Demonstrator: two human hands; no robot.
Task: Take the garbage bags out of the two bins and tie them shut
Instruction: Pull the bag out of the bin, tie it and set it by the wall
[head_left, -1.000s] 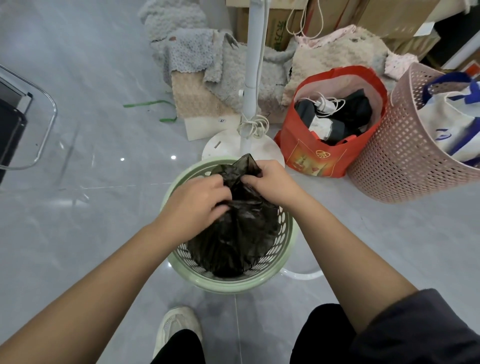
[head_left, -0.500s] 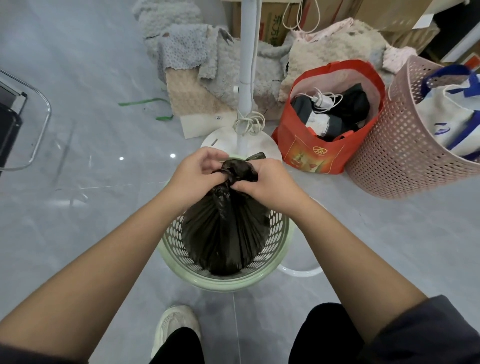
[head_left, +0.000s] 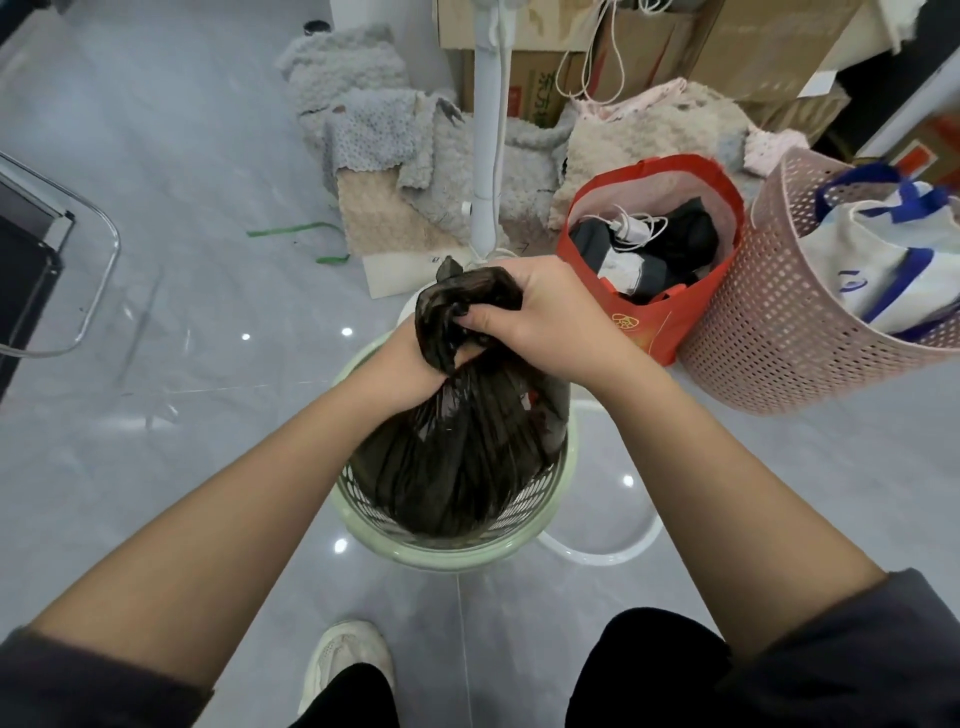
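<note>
A dark brown garbage bag (head_left: 457, 457) sits in a pale green perforated bin (head_left: 563, 488) on the grey floor in front of me. The bag's top is gathered into a twisted neck above the bin. My left hand (head_left: 400, 371) grips the neck from below. Above it, my right hand (head_left: 540, 319) clutches the bunched top of the bag. The bag's body bulges out above the bin's rim.
A pink perforated basket (head_left: 779, 338) with a white and blue bag stands at the right. A red shopping bag (head_left: 660, 317) of clothes, a white fan pole (head_left: 488, 156), piled rugs (head_left: 374, 135) and cardboard boxes are behind the bin. A white ring (head_left: 602, 556) lies beside it. My shoe (head_left: 345, 660) is below.
Both hands have lifted the bag's gathered top higher and twisted it. The bag's body has risen partly out of the green bin.
</note>
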